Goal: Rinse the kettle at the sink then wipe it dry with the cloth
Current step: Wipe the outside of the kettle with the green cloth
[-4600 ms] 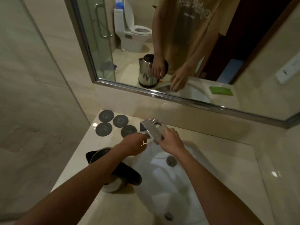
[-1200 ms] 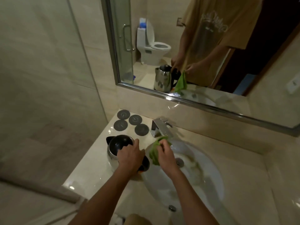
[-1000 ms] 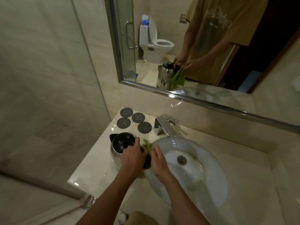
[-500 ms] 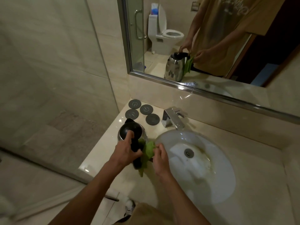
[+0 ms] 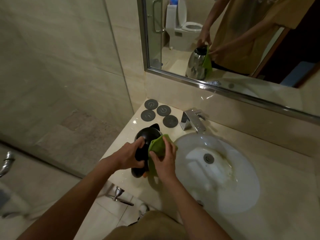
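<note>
The steel kettle with a black lid and handle stands upright on the counter, just left of the white sink. My left hand grips its black handle from above. My right hand presses a green cloth flat against the kettle's right side. The cloth drapes down the kettle's wall and hides most of it. The mirror shows the kettle's shiny body with the cloth hanging on it.
Several dark round coasters lie on the counter behind the kettle. A chrome faucet stands at the sink's back rim. A glass shower panel rises at the left. The counter's front edge runs just below the kettle.
My right hand has brought the green cloth from over the sink onto the kettle's side and spread it flat. My left hand has stayed on the kettle throughout.
</note>
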{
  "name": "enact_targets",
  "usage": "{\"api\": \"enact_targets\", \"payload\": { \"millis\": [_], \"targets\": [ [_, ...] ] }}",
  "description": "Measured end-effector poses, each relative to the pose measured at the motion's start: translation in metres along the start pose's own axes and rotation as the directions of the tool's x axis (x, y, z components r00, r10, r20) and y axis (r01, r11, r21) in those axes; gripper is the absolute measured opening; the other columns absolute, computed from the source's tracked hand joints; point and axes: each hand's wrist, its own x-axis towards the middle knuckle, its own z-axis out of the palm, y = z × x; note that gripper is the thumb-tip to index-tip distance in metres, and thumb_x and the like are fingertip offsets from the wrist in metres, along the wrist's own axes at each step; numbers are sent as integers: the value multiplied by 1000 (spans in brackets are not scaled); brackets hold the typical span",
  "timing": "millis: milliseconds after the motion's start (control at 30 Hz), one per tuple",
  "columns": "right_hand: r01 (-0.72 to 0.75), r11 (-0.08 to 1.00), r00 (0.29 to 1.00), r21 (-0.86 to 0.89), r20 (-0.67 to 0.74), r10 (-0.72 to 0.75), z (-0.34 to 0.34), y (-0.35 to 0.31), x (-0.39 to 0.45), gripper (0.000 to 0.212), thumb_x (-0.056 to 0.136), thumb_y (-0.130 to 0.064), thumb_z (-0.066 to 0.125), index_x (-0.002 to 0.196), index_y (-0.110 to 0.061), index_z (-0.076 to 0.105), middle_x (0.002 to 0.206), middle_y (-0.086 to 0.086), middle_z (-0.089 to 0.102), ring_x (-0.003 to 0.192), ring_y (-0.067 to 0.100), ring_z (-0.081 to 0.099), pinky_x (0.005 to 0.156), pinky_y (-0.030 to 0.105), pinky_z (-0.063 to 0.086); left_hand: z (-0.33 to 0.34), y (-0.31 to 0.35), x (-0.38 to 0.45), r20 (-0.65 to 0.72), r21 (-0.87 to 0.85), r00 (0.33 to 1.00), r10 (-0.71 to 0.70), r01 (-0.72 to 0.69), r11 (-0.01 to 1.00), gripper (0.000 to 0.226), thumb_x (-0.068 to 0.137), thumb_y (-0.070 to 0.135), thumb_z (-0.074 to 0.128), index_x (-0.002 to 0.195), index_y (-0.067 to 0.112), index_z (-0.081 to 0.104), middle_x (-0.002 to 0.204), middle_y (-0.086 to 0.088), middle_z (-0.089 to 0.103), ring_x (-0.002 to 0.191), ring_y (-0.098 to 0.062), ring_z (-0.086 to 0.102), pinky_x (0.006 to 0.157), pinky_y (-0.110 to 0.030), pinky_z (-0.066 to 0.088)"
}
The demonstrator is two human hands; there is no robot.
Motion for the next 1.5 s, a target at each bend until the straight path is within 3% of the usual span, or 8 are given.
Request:
{"api": "enact_targets", "payload": {
  "millis": [133, 267, 433, 567, 967, 1167, 1367, 1500],
  "targets": [
    [-37, 993, 996, -115, 70, 46, 8, 12, -2, 78, 98, -49, 56, 157, -45, 6, 168, -4, 6, 149, 20, 15, 121, 45, 26, -3, -7, 2, 74, 39, 997, -13, 11, 999, 55, 70, 31, 74, 101, 28, 29, 68, 7, 50, 55, -15, 51, 47, -18, 39],
    [-95, 992, 991, 88, 101, 86, 19, 19, 0, 67, 93, -67, 39, 146, -69, -3, 169, -9, 5, 154, 20, 14, 122, 56, 26, -2, -2, 3, -70, 62, 994, -82, 86, 994, 46, 82, 50, 59, 106, 28, 26, 79, 2, 58, 66, -20, 58, 58, -27, 46],
    [45, 998, 989, -41, 143, -39, 11, 10, 17, 55, 103, -52, 26, 150, -64, -2, 168, -17, -3, 156, 12, 1, 125, 50, 19, 9, 11, 29, -222, -216, 919, -327, 280, 935, 50, 96, 47, 37, 138, 24, 26, 133, -14, 39, 123, -34, 41, 101, -50, 38],
    [85, 994, 985, -69, 158, -73, 6, 1, 42, 49, 109, -40, 25, 157, -44, 19, 167, -11, 15, 153, 9, 13, 124, 41, 23, 29, 28, 42, -356, -309, 862, -361, 256, 916, 35, 99, 39, 32, 123, 17, 43, 123, -14, 46, 111, -32, 48, 94, -49, 42],
    [-358, 813, 927, 458, 71, 368, 37, 37, 38, 59, 102, -65, 17, 148, -39, 43, 142, 3, 57, 131, 21, 56, 107, 43, 51, 37, 13, 46, -429, -435, 817, -385, 186, 881, 32, 99, 40, 30, 123, 24, 46, 114, 3, 42, 105, -19, 49, 93, -35, 43],
    [-37, 997, 995, 64, -94, 43, 47, 27, 20, 59, 90, -80, 10, 146, -69, -2, 169, -9, 9, 153, 16, 20, 117, 52, 36, 38, 11, 46, -432, -455, 813, -391, 178, 873, 32, 99, 40, 29, 121, 24, 46, 111, 4, 42, 102, -18, 50, 90, -34, 44],
    [-235, 838, 967, 492, 29, 255, 47, 34, 13, 63, 97, -69, 22, 156, -49, 16, 163, 0, 30, 145, 18, 39, 115, 45, 41, 37, 11, 46, -420, -459, 818, -394, 183, 869, 32, 101, 35, 29, 125, 22, 45, 116, 0, 42, 105, -20, 49, 92, -33, 43],
    [-288, 886, 949, 363, -17, 315, 52, 28, -7, 63, 97, -72, 21, 155, -53, 9, 159, 6, 36, 143, 25, 43, 113, 48, 44, 39, 9, 45, -414, -464, 817, -401, 189, 865, 32, 101, 36, 29, 126, 23, 44, 119, -2, 43, 106, -21, 49, 95, -37, 44]
  ]
}}
